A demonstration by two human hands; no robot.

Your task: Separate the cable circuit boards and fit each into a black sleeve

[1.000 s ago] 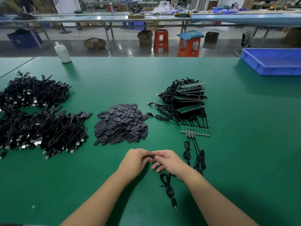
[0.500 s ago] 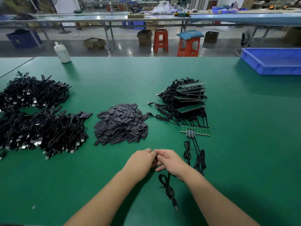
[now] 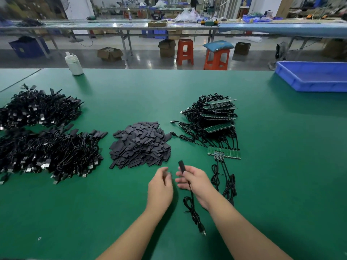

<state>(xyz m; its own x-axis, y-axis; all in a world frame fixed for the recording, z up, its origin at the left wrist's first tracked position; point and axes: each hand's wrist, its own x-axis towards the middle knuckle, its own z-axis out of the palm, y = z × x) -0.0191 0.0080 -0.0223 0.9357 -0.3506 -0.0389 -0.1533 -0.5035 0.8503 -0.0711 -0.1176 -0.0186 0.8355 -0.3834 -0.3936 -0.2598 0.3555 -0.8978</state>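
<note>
My right hand (image 3: 195, 182) pinches a cable just below its black-sleeved end (image 3: 181, 166), which sticks up from my fingers; the cable (image 3: 192, 209) trails down to a USB plug near the table's front. My left hand (image 3: 161, 186) is blurred beside it, apart from the sleeve, fingers loosely curled and holding nothing I can make out. A heap of black sleeves (image 3: 140, 145) lies just beyond my hands. To the right, a strip of joined green circuit boards (image 3: 225, 153) with cables lies in front of a stack of more boards (image 3: 216, 117).
Two big heaps of finished sleeved cables (image 3: 47, 147) fill the left of the green table (image 3: 281, 166). A white bottle (image 3: 74, 63) stands at the far edge. A blue tray (image 3: 315, 76) sits at the far right. Stools and benches stand beyond the table.
My hands were pressed together over the cable end. Now they have parted: the left hand has let go and the right hand has lifted the sleeved end up.
</note>
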